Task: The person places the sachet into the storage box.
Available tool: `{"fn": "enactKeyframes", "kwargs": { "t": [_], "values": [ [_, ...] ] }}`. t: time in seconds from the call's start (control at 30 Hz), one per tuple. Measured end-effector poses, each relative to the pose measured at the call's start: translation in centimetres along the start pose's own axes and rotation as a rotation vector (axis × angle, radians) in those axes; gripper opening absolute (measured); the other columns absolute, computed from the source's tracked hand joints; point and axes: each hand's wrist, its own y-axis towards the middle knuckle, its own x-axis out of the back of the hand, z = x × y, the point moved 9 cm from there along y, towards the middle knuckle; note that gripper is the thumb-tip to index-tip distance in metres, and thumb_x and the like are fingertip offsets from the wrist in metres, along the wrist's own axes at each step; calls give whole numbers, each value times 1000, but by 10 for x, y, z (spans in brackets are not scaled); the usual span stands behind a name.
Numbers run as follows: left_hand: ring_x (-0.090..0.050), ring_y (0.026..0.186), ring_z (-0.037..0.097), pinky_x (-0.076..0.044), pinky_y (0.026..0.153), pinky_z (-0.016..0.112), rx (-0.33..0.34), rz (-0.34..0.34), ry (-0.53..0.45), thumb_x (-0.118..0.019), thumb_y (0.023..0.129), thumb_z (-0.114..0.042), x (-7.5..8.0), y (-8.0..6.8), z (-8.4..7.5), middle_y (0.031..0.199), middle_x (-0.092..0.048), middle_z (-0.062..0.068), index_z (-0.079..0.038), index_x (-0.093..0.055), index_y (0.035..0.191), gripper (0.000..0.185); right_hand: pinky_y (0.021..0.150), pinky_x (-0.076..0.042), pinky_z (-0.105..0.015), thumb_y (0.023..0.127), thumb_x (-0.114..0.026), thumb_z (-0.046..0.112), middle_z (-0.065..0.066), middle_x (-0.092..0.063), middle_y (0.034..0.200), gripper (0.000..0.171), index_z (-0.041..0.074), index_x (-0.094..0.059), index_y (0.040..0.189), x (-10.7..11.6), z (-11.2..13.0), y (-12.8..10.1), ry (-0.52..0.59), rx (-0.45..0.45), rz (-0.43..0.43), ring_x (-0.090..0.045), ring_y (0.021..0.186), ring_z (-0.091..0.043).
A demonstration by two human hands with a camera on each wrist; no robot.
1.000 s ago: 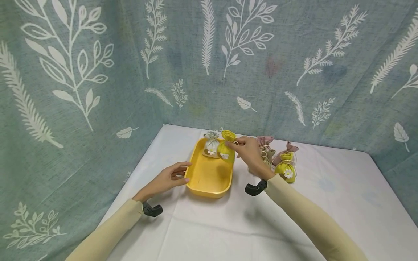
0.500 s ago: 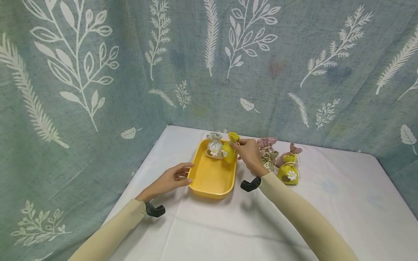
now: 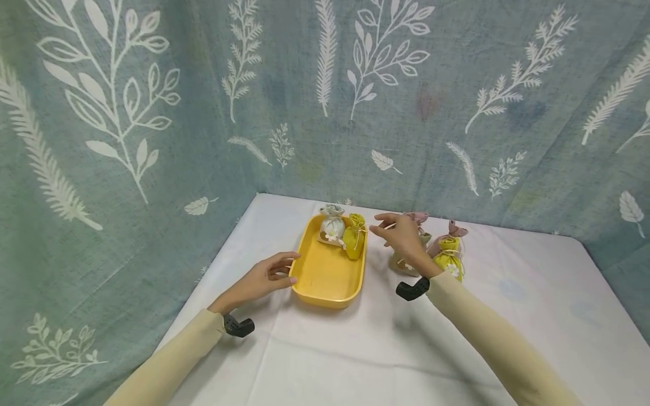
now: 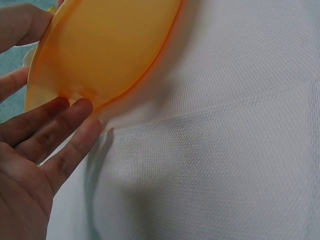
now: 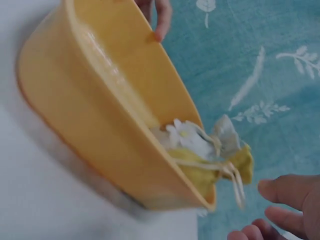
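Observation:
A yellow tray (image 3: 327,276) stands on the white cloth. My left hand (image 3: 264,277) rests at its left side, thumb and fingertips at the rim; in the left wrist view several fingers (image 4: 55,125) lie almost straight against the outer wall. Inside the tray's far end sit a white drawstring pouch (image 3: 332,225) with a daisy and a mustard-yellow drawstring pouch (image 3: 354,239), leaning by the right wall. My right hand (image 3: 403,234) is just right of the tray with thumb and fingers apart, holding nothing. In the right wrist view its fingertips (image 5: 267,189) are close to the yellow pouch's tie.
Right of the tray, partly behind my right hand, stand a beige pouch (image 3: 403,265), a pink pouch (image 3: 457,228) and another yellow pouch (image 3: 449,259). A blue-green curtain (image 3: 304,141) with white leaf prints hangs behind and to the left.
My right hand has lowered the yellow pouch into the tray beside the white one, let go of its neck and drawn back right. The left hand stays at the tray's side.

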Motion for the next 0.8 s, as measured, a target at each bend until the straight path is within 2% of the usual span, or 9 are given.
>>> {"fn": "enactKeyframes", "kwargs": {
  "t": [0.13, 0.3, 0.53, 0.67, 0.8],
  "values": [
    [-58, 127, 29, -50, 105, 44, 14, -1, 3, -76, 96, -35, 2, 0, -1, 150, -53, 11, -19, -46, 154, 67, 70, -59, -36, 97, -75, 29, -11, -70, 107, 37, 11, -71, 129, 24, -4, -9, -31, 22, -18, -67, 93, -30],
    [-58, 127, 30, -49, 106, 46, 28, -7, 13, -77, 95, -35, 2, -1, -3, 150, -52, 10, -19, -47, 153, 67, 78, -59, -44, 98, -74, 32, -11, -69, 107, 38, 10, -71, 129, 48, -12, -24, -4, 17, -20, -64, 94, -32],
    [-56, 130, 33, -48, 108, 48, 24, -5, 18, -76, 96, -34, 0, 0, -4, 151, -51, 13, -16, -46, 155, 68, 74, -58, -42, 98, -73, 33, -11, -70, 108, 43, 10, -68, 134, 75, -27, -43, -50, 11, 13, -64, 98, -30],
    [-56, 129, 32, -48, 108, 48, 15, 1, 23, -75, 96, -33, -1, 2, -4, 151, -51, 13, -16, -45, 155, 68, 77, -58, -50, 98, -74, 31, -12, -68, 108, 42, 8, -68, 133, 89, -40, -53, -51, -18, 1, -63, 97, -32],
    [-57, 128, 31, -48, 107, 48, 9, 2, 30, -75, 97, -33, -2, 3, -4, 150, -52, 12, -16, -45, 155, 67, 75, -56, -42, 99, -73, 28, -12, -66, 109, 40, 8, -69, 133, 103, -53, -64, -76, -33, -18, -60, 96, -28]
  ]
}}
